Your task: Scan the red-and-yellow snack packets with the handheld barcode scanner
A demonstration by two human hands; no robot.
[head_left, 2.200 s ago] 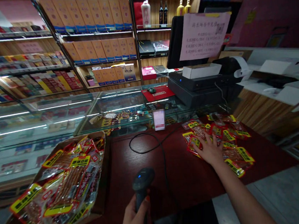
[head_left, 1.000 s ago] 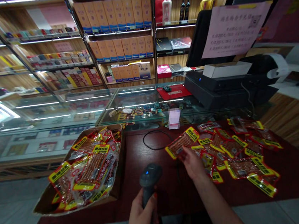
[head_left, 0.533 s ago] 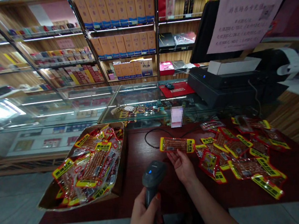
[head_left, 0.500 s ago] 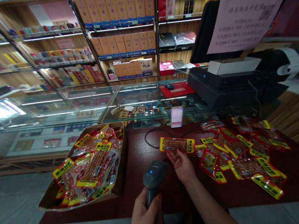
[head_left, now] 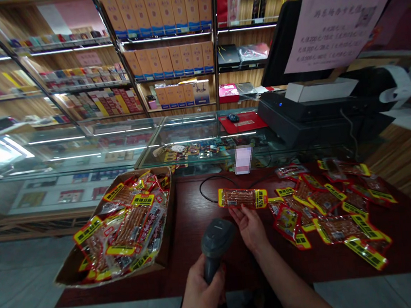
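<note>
The left hand (head_left: 203, 291) is closing its grip around the handle of a handheld scanner (head_left: 217, 236), above the near edge of the counter (head_left: 193, 214) at about mid-length. The right hand (head_left: 252, 230), palm turned up, is keeping a narrow grip: fingers and thumb are holding one held packet (head_left: 242, 198) by its lower side. That packet is lying lengthwise, label side showing, over the middle of the counter towards the far edge. The scanner is standing apart from it, on the near side.

At the left end, an open cardboard box (head_left: 167, 241) is carrying a heap of boxed packets (head_left: 132, 223), its near corner reaching the near edge. Loose packets (head_left: 336, 228) are overlapping one another towards the right edge. A black cable (head_left: 202, 189) is looping near the far edge.

Progress, as judged: the handling is standing partway. One packet is being dealt with singly; the loose group is lying out of hand. Whether the boxed packets are counting as done or left cannot be determined.
</note>
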